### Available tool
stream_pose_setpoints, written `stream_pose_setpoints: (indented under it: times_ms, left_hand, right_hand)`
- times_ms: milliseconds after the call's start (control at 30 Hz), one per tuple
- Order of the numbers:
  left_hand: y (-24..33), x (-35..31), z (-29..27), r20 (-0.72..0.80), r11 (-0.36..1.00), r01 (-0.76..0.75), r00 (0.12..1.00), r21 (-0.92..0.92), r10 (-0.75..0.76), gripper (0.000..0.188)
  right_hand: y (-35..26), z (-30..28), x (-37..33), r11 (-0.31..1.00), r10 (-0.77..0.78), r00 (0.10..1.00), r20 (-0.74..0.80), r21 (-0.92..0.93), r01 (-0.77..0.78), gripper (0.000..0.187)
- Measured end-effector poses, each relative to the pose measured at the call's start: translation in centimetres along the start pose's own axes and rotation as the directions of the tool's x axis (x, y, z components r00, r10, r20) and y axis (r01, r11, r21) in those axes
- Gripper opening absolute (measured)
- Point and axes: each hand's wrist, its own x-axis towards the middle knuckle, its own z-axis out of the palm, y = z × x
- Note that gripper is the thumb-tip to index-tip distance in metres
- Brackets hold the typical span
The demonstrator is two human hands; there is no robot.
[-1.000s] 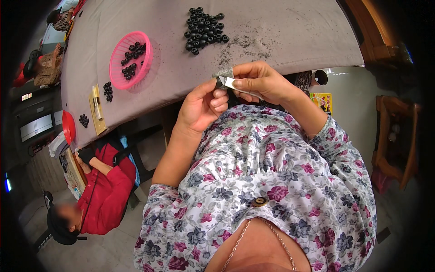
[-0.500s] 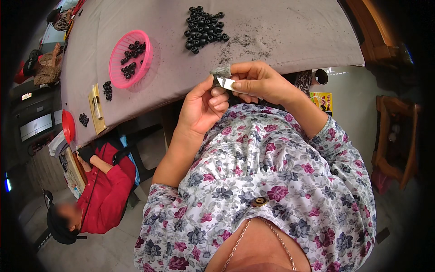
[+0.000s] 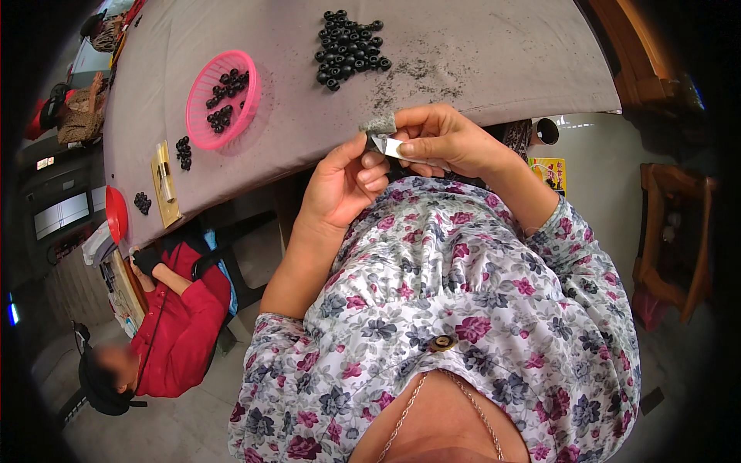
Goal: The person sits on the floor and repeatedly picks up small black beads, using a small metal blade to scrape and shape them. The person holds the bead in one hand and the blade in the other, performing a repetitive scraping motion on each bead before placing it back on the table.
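Head view: right hand (image 3: pixel 449 143) pinches a grey-and-white strip (image 3: pixel 393 147) by the near edge of the table (image 3: pixel 289 92); left hand (image 3: pixel 338 184) is curled at its end, can't tell what it's gripping. Black beads (image 3: pixel 347 51) bunch up beyond.

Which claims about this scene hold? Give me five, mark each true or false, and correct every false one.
1. The right hand grips a white piece. True.
2. Beads lie both in the basket and on the table. True.
3. The left hand lies flat on the table. False: the left hand is curled, close to the right hand.
4. The dish is to the right of the basket. False: the dish is to the left of it.
5. The other person wears red. True.
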Motion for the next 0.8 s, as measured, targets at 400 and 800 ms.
stream_pose_setpoints:
  times_ms: [400,800]
  left_hand:
    - [6.5,-2.1,0.9,0.057,0.6,-0.484,0.806,0.637,0.589,0.01]
    - [10.6,1.8,-0.9,0.483,-0.536,-0.046,0.501,0.843,0.718,0.016]
  right_hand:
    - [0.6,-0.5,0.2,1.0,-0.014,0.994,-0.111,0.007,0.015,0.012]
    - [0.2,0.4,0.3,0.998,0.0,0.988,-0.154,-0.057,-0.009,0.013]
